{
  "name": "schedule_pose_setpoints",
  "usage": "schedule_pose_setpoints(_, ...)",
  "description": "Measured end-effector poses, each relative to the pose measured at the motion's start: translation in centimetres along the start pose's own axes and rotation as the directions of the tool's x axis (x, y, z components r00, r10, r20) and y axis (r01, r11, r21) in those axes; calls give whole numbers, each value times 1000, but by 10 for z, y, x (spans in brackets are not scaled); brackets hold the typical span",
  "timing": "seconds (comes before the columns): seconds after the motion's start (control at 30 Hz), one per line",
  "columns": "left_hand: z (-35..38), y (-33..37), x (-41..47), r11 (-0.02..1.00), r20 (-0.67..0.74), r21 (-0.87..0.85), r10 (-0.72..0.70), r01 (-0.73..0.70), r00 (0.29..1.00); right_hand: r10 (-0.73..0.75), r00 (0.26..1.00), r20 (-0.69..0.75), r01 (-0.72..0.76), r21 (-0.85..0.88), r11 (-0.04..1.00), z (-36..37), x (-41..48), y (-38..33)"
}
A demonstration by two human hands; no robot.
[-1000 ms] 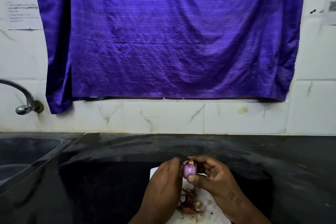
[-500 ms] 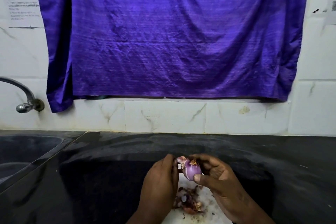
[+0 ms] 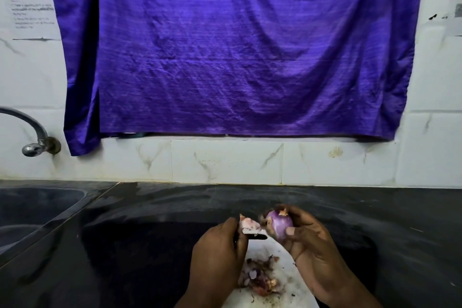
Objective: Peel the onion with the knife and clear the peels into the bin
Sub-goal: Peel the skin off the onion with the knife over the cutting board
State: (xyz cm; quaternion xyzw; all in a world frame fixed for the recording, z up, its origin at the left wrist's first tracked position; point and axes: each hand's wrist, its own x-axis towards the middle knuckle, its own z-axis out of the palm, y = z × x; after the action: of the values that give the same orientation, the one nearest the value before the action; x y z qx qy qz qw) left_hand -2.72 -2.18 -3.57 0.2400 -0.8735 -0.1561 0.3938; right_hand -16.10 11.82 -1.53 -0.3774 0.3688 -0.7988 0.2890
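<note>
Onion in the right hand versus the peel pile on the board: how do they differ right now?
The onion is held up off the counter in the right hand; the peel pile lies on the white board. The onion is one smooth, rounded purple piece; the pile is loose, ragged brownish-red scraps. The onion sits farther from the person, the pile nearer. Both sit between the two hands.

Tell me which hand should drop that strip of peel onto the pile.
The left hand. It pins the loose peel against the knife, above the peel pile. The right hand is busy gripping the onion.
</note>
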Motion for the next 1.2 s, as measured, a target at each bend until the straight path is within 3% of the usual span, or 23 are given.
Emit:
schedule_pose_setpoints(0.13,1,-4,-1,996,-9,-48,73,-73,997,-16,993,-114,25,78,997,-6,4,-4)
schedule_pose_setpoints(0.47,3,-4,0,951,-100,-33,303,-307,948,38,992,-123,-58,-166,984,0,1,2)
schedule_pose_setpoints(0.57,-1,-1,-1,926,-127,-153,327,-345,936,62,990,-128,-87,-206,975,3,0,1)
schedule_pose_setpoints(0.67,-4,3,-3,872,-66,-311,376,-377,924,74,984,-162,-111,-230,967,7,-2,0)
schedule_pose_setpoints(0.9,-1,4,-2,831,-122,-380,390,-406,912,137,973,-186,-187,-290,938,14,-4,-2)
schedule_pose_setpoints(1.2,0,5,-3,809,-71,-455,384,-372,921,169,976,-138,-204,-311,928,18,-9,-7)
